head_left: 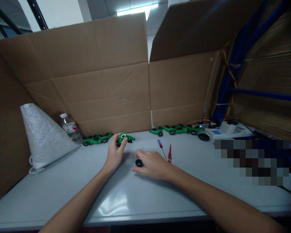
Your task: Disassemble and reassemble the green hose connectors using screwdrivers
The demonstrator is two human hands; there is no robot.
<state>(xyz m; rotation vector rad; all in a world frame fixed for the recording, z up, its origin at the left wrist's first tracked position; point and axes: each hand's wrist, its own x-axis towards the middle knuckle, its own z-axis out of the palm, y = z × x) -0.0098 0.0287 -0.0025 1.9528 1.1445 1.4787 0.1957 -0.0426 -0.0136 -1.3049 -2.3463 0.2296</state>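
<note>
My left hand (114, 155) is closed around a green toy car (128, 138), raised a little over the table. A white ring shows on the car's near side. To the right and nearer to me, my right hand (155, 165) has a small black toy wheel (139, 163) between its thumb and fingers. Just beyond that hand lie a screwdriver (160, 142) with a blue handle and a red tool (169, 152); the hand hides their near ends.
Green toy cars stand along the cardboard wall (106, 94), at left (97, 139) and right (181, 129). A silvery bag (46, 139) and a plastic bottle (70, 127) are at left. A black disc (204, 137) and a white power strip (229, 131) sit at right.
</note>
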